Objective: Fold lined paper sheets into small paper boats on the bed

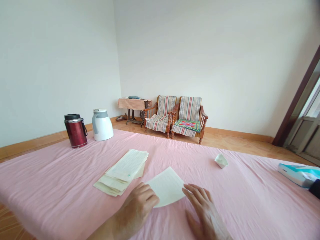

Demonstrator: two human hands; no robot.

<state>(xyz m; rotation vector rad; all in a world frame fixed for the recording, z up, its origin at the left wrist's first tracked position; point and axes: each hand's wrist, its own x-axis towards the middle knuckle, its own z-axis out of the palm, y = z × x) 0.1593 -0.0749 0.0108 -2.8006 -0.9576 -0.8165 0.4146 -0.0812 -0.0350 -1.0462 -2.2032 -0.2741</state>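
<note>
A square sheet of pale paper (167, 186) lies on the pink tablecloth, turned so that one corner points away from me. My left hand (141, 206) has its fingers curled at the sheet's left corner; the fingertips and thumb are partly hidden, and the paper's edge runs in under them. At the right corner, my right hand (202, 208) rests with fingers stretched out and thumb apart, the fingertips touching the edge. A stack of lined paper sheets (125, 170) is just beyond my left hand. Farther off to the right sits a small folded paper piece (221, 161).
A dark red thermos (76, 132) and a white jug (103, 126) stand at the table's far left. A blue and white packet (298, 174) lies at the right edge, beside a dark object (315, 189). Two wooden armchairs (175, 116) are beyond the table.
</note>
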